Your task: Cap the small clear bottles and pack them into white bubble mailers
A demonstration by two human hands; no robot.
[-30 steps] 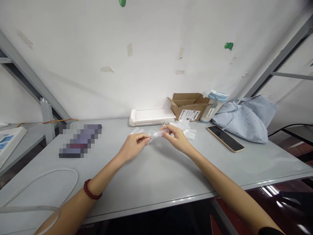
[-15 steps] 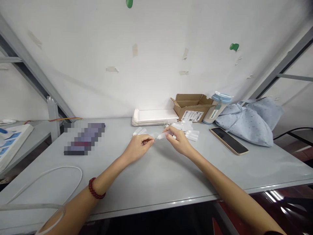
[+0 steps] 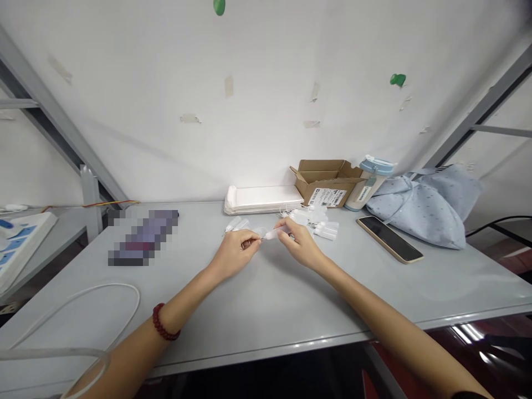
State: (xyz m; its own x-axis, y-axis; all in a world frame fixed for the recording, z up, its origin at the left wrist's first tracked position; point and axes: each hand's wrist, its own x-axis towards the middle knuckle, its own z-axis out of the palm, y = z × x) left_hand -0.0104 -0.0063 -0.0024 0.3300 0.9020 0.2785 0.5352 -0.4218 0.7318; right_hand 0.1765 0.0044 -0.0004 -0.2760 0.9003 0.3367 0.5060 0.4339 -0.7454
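Observation:
My right hand (image 3: pixel 300 241) is closed around a small whitish translucent plastic piece (image 3: pixel 271 235) with a thin, dark tip. At that tip, my left hand (image 3: pixel 236 249) has thumb and fingertips pinched together; what exactly lies between them is too small to make out. Both hands are just above the table, their fingertips almost meeting. A few similar translucent pieces (image 3: pixel 238 224) lie beyond my left hand. Several more, with white ends and thin loops, form a loose pile (image 3: pixel 326 229) behind and to the right of my right hand.
On the grey table (image 3: pixel 266 310), a stack of white flat packs (image 3: pixel 266 198) and an open cardboard box (image 3: pixel 326 185) stand by the wall. Right of them are a cup (image 3: pixel 368 185), a phone (image 3: pixel 389 238) and a blue cloth bag (image 3: pixel 424 208). A white cable (image 3: pixel 103 285) loops at left.
My right hand has shifted slightly left and its fingers have moved along the plastic piece, covering it differently. My left hand stays nearly in place.

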